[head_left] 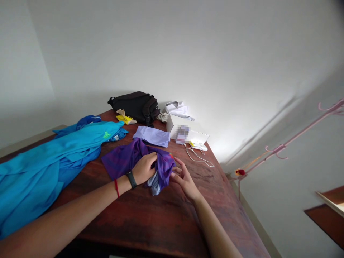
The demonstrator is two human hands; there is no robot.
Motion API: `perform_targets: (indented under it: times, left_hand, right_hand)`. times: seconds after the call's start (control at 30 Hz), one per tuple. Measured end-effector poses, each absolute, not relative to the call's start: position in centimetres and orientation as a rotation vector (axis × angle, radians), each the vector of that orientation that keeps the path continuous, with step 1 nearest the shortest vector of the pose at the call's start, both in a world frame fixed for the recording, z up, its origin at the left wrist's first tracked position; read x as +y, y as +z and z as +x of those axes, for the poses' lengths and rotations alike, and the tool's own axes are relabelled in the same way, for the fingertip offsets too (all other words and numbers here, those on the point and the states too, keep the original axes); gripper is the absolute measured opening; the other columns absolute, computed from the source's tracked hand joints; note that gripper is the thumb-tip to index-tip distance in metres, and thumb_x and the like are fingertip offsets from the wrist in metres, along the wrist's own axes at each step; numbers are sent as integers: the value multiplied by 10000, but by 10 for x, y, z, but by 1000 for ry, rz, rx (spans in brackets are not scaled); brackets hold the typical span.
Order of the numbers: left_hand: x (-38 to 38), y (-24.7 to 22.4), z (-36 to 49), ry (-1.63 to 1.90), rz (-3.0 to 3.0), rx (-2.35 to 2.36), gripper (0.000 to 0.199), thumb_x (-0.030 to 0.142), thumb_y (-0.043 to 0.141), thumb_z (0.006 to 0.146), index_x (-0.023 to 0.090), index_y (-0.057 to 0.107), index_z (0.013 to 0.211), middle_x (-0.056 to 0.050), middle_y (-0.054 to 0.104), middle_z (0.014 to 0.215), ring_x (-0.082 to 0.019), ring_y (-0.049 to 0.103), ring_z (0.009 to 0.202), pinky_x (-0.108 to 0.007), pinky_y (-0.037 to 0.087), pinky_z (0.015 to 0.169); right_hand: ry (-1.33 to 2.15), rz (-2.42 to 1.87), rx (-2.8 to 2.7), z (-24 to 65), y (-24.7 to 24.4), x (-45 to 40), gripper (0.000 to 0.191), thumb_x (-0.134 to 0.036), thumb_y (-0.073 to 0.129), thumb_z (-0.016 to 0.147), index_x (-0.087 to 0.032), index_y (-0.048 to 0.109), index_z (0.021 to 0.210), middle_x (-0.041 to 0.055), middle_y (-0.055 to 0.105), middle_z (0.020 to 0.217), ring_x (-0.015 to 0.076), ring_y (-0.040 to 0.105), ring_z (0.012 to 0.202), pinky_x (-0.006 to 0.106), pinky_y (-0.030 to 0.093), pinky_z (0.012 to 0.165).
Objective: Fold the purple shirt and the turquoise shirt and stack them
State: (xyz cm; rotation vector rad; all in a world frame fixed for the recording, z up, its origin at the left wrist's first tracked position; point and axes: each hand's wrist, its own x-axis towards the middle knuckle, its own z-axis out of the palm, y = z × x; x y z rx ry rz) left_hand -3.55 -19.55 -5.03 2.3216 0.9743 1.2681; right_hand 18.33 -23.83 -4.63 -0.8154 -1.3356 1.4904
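A purple garment [120, 157] of shiny fabric lies bunched on the wooden table, its left part spread flat. My left hand [144, 169], with a dark band and a red string at the wrist, is closed on the raised middle of the cloth. At the right edge of the same garment, my right hand [187, 182] has its thumb and fingers around the fabric. A grey-blue piece of cloth [154, 185] hangs out below the purple folds between my hands. Just behind lies a folded lavender cloth [153, 135].
Bright blue clothing [67, 147] covers the left of the table [139, 222]. At the back are a black bag [131, 105], a yellow item [124, 118], a white box [174, 123], white cloth [178, 108] and a white cord [199, 161]. A pink hook stand [295, 138] is to the right.
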Motion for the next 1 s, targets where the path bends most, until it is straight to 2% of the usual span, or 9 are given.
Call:
perform_targets:
  times: [0.1, 0.2, 0.33, 0.43, 0.53, 0.63, 0.73, 0.87, 1.0]
  left_hand:
    - [-200, -49, -33, 1179, 2329, 970, 186, 90, 535, 838, 189, 669, 921, -63, 654, 976, -212, 622, 944, -304, 495, 862]
    - [-201, -49, -32, 1132, 2353, 986, 156, 87, 539, 828, 190, 656, 829, -51, 640, 911, -197, 622, 881, -280, 494, 806]
    - [-201, -49, -33, 1143, 2375, 1047, 150, 85, 529, 830, 190, 615, 766, -44, 624, 909, -178, 602, 835, -267, 465, 743]
    - [-199, -48, -35, 1157, 2385, 1113, 213, 60, 524, 799, 184, 501, 626, -29, 593, 843, -143, 554, 699, -261, 415, 647]
    - [-198, -48, -36, 1194, 2370, 1095, 238, 46, 521, 781, 180, 461, 594, -39, 623, 910, -130, 557, 692, -261, 400, 632]
    - [-198, -48, -36, 1222, 2330, 1075, 209, 50, 512, 794, 175, 524, 626, -50, 656, 990, -135, 587, 716, -257, 424, 640]
    - [-198, -47, -36, 1256, 2287, 1046, 202, 46, 490, 804, 174, 644, 785, -56, 671, 1017, -167, 632, 820, -265, 477, 724]
    - [-197, -44, -39, 1326, 2234, 972, 293, 56, 470, 811, 169, 686, 973, -76, 681, 1034, -211, 642, 975, -314, 495, 886]
    - [-198, -42, -40, 1346, 2209, 911, 311, 68, 452, 817, 162, 675, 1011, -82, 683, 1036, -215, 641, 989, -322, 497, 900]
  right_hand:
    - [1447, -796, -1388, 181, -52, -236, 752, -299, 783, 803, -342, 393, 1444, 26, 645, 1084, 154, 641, 886, 308, 541, 807]
    - [1429, -780, -1444, 179, -55, -237, 807, -263, 803, 780, -343, 372, 1457, 35, 630, 1149, 154, 628, 923, 300, 527, 833]
    - [1378, -843, -1385, 178, -57, -236, 709, -338, 737, 844, -343, 387, 1460, 48, 615, 1213, 177, 617, 1027, 334, 507, 915]
    - [1265, -923, -1290, 180, -62, -231, 656, -398, 669, 882, -348, 385, 1471, 65, 526, 1394, 204, 562, 1195, 388, 454, 1027]
    - [1135, -958, -1330, 184, -69, -225, 656, -349, 659, 877, -324, 390, 1475, 78, 451, 1492, 219, 494, 1308, 426, 365, 1121]
    - [1087, -956, -1448, 185, -75, -223, 672, -242, 652, 846, -317, 406, 1466, 76, 455, 1498, 224, 473, 1339, 434, 372, 1120]
    - [1091, -973, -1514, 184, -77, -224, 717, -202, 663, 813, -318, 402, 1471, 77, 482, 1475, 230, 505, 1306, 429, 428, 1073]
    - [1023, -1032, -1510, 182, -72, -227, 672, -291, 680, 848, -295, 407, 1462, 100, 480, 1466, 250, 523, 1276, 431, 473, 1026]
    - [1031, -1046, -1479, 184, -69, -228, 650, -376, 695, 864, -278, 429, 1449, 108, 507, 1432, 261, 532, 1253, 410, 507, 980]
